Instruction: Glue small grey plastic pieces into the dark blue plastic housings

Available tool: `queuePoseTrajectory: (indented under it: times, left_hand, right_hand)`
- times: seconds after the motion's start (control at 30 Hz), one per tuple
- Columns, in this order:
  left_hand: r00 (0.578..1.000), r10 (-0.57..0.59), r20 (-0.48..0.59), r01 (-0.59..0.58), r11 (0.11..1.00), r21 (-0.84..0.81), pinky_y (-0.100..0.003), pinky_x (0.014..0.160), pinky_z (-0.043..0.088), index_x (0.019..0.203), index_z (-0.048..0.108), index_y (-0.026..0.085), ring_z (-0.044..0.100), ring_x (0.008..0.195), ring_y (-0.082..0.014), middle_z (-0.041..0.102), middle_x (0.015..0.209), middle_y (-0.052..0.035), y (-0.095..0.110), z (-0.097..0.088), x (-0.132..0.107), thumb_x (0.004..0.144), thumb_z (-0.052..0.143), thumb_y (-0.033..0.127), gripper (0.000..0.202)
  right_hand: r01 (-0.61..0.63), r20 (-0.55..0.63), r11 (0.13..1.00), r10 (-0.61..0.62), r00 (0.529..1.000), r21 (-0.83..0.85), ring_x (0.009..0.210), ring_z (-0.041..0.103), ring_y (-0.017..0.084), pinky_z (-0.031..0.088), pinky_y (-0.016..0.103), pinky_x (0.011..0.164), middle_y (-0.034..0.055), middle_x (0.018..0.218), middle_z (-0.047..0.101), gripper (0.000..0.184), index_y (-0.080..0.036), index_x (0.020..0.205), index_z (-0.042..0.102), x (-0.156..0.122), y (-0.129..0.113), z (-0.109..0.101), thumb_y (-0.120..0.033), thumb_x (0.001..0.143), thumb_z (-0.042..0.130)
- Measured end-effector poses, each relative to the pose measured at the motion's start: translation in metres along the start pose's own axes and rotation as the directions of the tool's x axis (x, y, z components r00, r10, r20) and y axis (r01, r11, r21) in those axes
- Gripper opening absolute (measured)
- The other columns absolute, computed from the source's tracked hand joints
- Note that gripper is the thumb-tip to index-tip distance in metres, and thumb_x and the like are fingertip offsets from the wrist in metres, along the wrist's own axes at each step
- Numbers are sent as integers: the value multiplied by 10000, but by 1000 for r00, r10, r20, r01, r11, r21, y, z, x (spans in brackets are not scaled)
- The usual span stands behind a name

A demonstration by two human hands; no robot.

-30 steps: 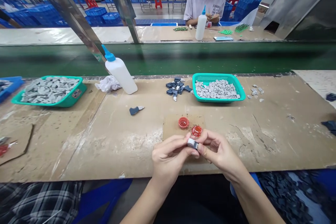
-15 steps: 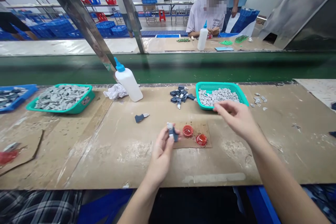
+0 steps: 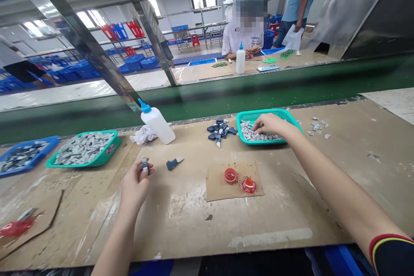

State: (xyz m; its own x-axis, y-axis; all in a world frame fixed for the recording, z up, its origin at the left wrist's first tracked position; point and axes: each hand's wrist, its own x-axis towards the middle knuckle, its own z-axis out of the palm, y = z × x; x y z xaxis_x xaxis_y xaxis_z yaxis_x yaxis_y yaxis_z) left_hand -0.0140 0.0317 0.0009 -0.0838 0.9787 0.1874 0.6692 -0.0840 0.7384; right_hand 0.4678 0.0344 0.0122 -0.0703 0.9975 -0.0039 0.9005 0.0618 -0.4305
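1. Nearest, on the table (image 3: 181,224): pad (image 3: 216,189) bearing a near cup (image 3: 249,185) and a far cup (image 3: 230,175), both red, placed between the hands sideways and touched by neither.
2. In the left hand (image 3: 134,183): held piece (image 3: 145,165), dark with a grey upper end, pinched between thumb and fingers. Long axis judged near upright, partly hidden by the fingers.
3. Just right of the left hand, apart from it: loose piece (image 3: 173,164), resting on the table. Long axis slanting from dark end at near left to pale tip at far right. Nearer to the left hand.
4. Beyond the pad, to its right: right basket (image 3: 244,139), with the right hand (image 3: 271,124) reaching inside, fingers curled down to the grey chips (image 3: 248,130). Grip on any single chip: cannot tell.
5. Governing relation: from the right hand to the held piece, leftward and toward the body, well apart; loose piece roughly along that line. Chips within touch of the right hand only.
6. Just left of the right basket: pile (image 3: 220,131) of dark pieces, tips pointing several ways.
7. Beyond the left hand: bottle (image 3: 158,125) beside a crumpled rag (image 3: 142,135).
8. Farthest, past the green belt (image 3: 200,100): co-worker (image 3: 241,39), seated opposite.
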Motion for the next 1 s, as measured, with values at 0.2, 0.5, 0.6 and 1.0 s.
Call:
queuePoseTrajectory:
  times: [0.2, 0.5, 0.6, 1.0]
  left_hand:
    - [969, 238, 68, -248, 937, 246, -635, 1017, 280, 1088, 594, 150, 474, 1199, -438, 627, 1132, -197, 18, 20, 22, 742, 552, 172, 349]
    - [546, 637, 544, -685, 713, -147, -417, 1045, 358, 1027, 680, 275, 487, 1221, -261, 584, 1252, -74, 115, 119, 48, 776, 532, 70, 356]
    - [433, 663, 610, -660, 694, -287, -388, 987, 406, 865, 707, 260, 554, 1094, -249, 641, 1108, -73, 133, 140, 57, 738, 634, 127, 198]
    - [892, 342, 295, -121, 810, -574, -386, 851, 527, 1182, 563, 175, 626, 1002, -227, 602, 1178, -135, 114, 116, -3, 930, 425, 427, 382]
  right_hand:
    - [104, 2, 994, -104, 995, -32, 928, 637, 254, 453, 292, 746, 64, 892, 749, 85, -240, 763, 776, -13, 10, -3, -182, 736, 721]
    - [51, -237, 997, -38, 971, 50, 850, 640, 235, 457, 311, 715, 111, 940, 718, 307, -168, 975, 693, -37, -6, -1, -293, 955, 413]
    - [82, -385, 961, 26, 922, 262, 838, 635, 228, 472, 321, 722, 94, 910, 709, 334, -178, 983, 690, -77, -25, 2, -351, 962, 406]
    - [-150, 20, 198, 540, 841, 969, 755, 683, 214, 525, 302, 662, 79, 785, 749, 343, -173, 887, 747, -183, -95, 91, -466, 710, 765]
